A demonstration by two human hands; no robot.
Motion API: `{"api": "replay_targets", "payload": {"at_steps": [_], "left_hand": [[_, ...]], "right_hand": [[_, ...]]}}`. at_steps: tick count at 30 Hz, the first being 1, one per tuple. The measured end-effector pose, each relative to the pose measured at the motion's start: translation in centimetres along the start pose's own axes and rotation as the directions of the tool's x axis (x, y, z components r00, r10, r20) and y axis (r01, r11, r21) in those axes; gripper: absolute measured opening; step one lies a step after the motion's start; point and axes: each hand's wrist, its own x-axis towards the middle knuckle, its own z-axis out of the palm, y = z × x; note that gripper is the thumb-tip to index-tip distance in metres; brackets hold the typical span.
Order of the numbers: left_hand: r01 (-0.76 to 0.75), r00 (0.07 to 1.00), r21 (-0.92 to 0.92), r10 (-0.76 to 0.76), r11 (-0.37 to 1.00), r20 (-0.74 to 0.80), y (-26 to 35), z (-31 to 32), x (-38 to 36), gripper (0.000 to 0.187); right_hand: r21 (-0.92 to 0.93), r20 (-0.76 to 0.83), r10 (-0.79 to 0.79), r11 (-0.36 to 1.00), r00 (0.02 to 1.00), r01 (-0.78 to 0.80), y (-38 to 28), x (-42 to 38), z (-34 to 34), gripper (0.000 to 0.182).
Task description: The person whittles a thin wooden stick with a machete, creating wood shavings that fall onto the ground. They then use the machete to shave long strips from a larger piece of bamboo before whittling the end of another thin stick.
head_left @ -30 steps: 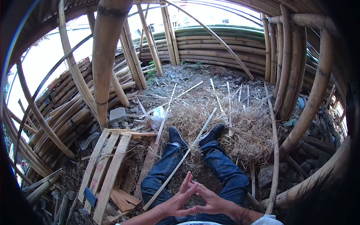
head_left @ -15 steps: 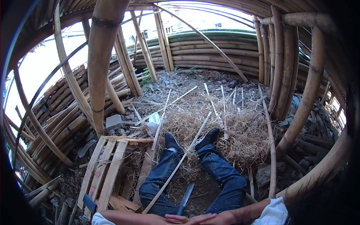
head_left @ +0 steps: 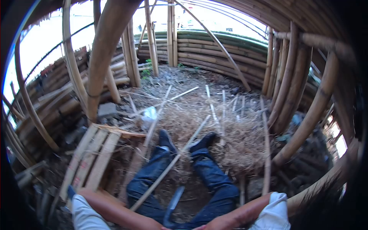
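At the bottom edge, only slivers of my left hand [head_left: 165,228] and my right hand [head_left: 201,227] show, close together near my lap. Their fingers are cut off by the frame, so whether they hold anything is hidden. A long blade [head_left: 175,201] lies between my blue-trousered legs, its lower end near the hands. One long pale bamboo strip [head_left: 168,168] slants across my left leg and past my shoes. Beyond my feet, more split strips [head_left: 211,105] rest on dry, straw-like shavings [head_left: 245,147].
A slatted wooden pallet [head_left: 90,157] stands at left, with a small blue object [head_left: 71,192] by it. Thick bamboo posts [head_left: 105,57] rise on both sides. A white plastic bag [head_left: 149,114], a grey block [head_left: 107,110] and stacked bamboo poles [head_left: 214,53] are farther off.
The view has tilted and shifted, moving my legs and the pallet leftward. My hands, earlier seen overlapping at the bottom, have dropped almost out of frame. More of my forearms shows.
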Motion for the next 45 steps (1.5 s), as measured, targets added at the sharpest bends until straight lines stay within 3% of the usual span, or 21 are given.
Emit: {"api": "replay_targets", "payload": {"at_steps": [6, 9, 11, 13, 14, 15, 17, 18, 22, 25, 26, 27, 29, 31, 33, 35, 37, 40, 42, 43, 45], "left_hand": [[0.107, 0.992, 0.329, -0.077, 0.938, -0.104, -2.3, 1.8, -0.6, 0.064], [0.17, 0.981, 0.545, -0.088, 0.821, -0.172, -3.5, 0.9, 1.2, 0.063], [0.183, 0.977, 0.671, -0.055, 0.718, -0.208, -5.2, -0.7, 2.5, 0.062], [0.153, 0.98, 0.778, 0.007, 0.609, -0.199, -8.3, -4.1, 4.3, 0.061], [0.043, 0.993, 0.875, 0.074, 0.482, -0.09, -11.0, -6.9, 4.5, 0.068], [-0.029, 0.959, 0.827, 0.249, 0.561, -0.135, -10.9, -9.8, 4.6, 0.077], [-0.03, 0.905, 0.898, 0.393, 0.439, -0.162, -10.9, -12.0, 7.3, 0.08], [-0.007, 0.836, 0.838, 0.462, 0.546, -0.294, -11.2, -12.6, 8.1, 0.083], [0.101, 0.616, 0.703, 0.511, 0.704, -0.6, -16.8, -15.3, 9.5, 0.093], [0.27, 0.62, 0.79, 0.528, 0.551, -0.58, -22.0, -15.6, 8.6, 0.092], [0.354, 0.668, 0.775, 0.438, 0.523, -0.601, -22.5, -15.1, 8.0, 0.09], [0.352, 0.67, 0.776, 0.438, 0.523, -0.6, -22.9, -14.7, 7.7, 0.09], [0.394, 0.704, 0.776, 0.382, 0.492, -0.599, -23.7, -13.9, 7.1, 0.089], [0.37, 0.719, 0.775, 0.37, 0.513, -0.588, -22.8, -12.5, 6.6, 0.083], [0.418, 0.614, 0.688, 0.375, 0.593, -0.695, -21.4, -10.7, 5.8, 0.071], [0.447, 0.633, 0.701, 0.358, 0.555, -0.686, -22.6, -9.4, 4.2, 0.056], [0.543, 0.648, 0.696, 0.293, 0.47, -0.703, -25.1, -8.2, 2.6, 0.046], [0.691, 0.551, 0.583, 0.211, 0.428, -0.807, -28.0, -6.8, 0.4, 0.036], [0.825, 0.36, 0.4, 0.175, 0.4, -0.917, -27.6, -5.8, -0.6, 0.035], [0.83, 0.37, 0.398, 0.149, 0.39, -0.917, -26.1, -4.7, -1.3, 0.035], [0.954, 0.124, 0.162, 0.162, 0.251, -0.979, -22.6, -2.4, -2.6, 0.039]], "right_hand": [[-0.132, -0.033, 0.045, 0.99, 0.998, -0.049, 0.1, -1.3, 0.4, 0.063], [-0.396, -0.046, 0.039, 0.917, 0.998, -0.054, 0.8, -1.0, -1.9, 0.06], [-0.68, -0.117, 0.085, 0.72, 0.989, -0.142, 1.6, -0.8, -5.4, 0.058], [-0.884, -0.237, 0.153, 0.375, 0.959, -0.278, 3.3, 0.0, -10.4, 0.057], [-0.935, -0.255, 0.126, 0.219, 0.959, -0.277, 3.5, 0.2, -13.1, 0.056], [-0.988, -0.152, 0.101, 0.013, 0.983, -0.154, 1.4, 0.2, -15.2, 0.063], [-0.92, -0.391, -0.343, 0.12, 0.854, -0.373, 6.8, 1.3, -18.4, 0.055], [-0.864, -0.503, -0.409, 0.207, 0.762, -0.459, 8.2, 1.9, -19.8, 0.054], [-0.649, -0.758, -0.43, 0.427, 0.49, -0.63, 11.9, 4.6, -22.9, 0.051], [-0.564, -0.824, -0.39, 0.493, 0.412, -0.662, 14.5, 5.9, -22.7, 0.049], [-0.556, -0.83, -0.379, 0.497, 0.41, -0.666, 15.4, 6.1, -22.3, 0.049], [-0.555, -0.83, -0.379, 0.497, 0.408, -0.667, 16.4, 6.1, -22.3, 0.049], [-0.56, -0.828, -0.358, 0.488, 0.431, -0.67, 18.5, 6.1, -21.5, 0.076], [-0.573, -0.817, -0.384, 0.455, 0.431, -0.682, 18.3, 6.0, -19.0, 0.073], [-0.41, -0.896, -0.442, 0.799, 0.033, -0.439, 18.2, 6.1, -15.1, 0.078], [0.136, -0.966, 0.217, 0.892, 0.142, -0.431, 16.2, 5.1, -9.6, 0.087], [0.322, -0.782, 0.577, 0.697, 0.235, -0.641, 18.9, 6.0, -3.3, 0.101], [0.546, -0.665, 0.684, 0.72, 0.3, -0.429, 21.6, 8.6, 4.2, 0.105], [0.58, -0.74, 0.651, 0.746, 0.171, -0.326, 21.6, 9.6, 6.4, 0.112], [0.6, -0.724, 0.666, 0.736, 0.179, -0.313, 21.6, 9.5, 7.0, 0.112], [0.854, -0.438, 0.891, 0.455, 0.121, -0.253, 21.9, 8.8, 6.5, 0.118]]}}
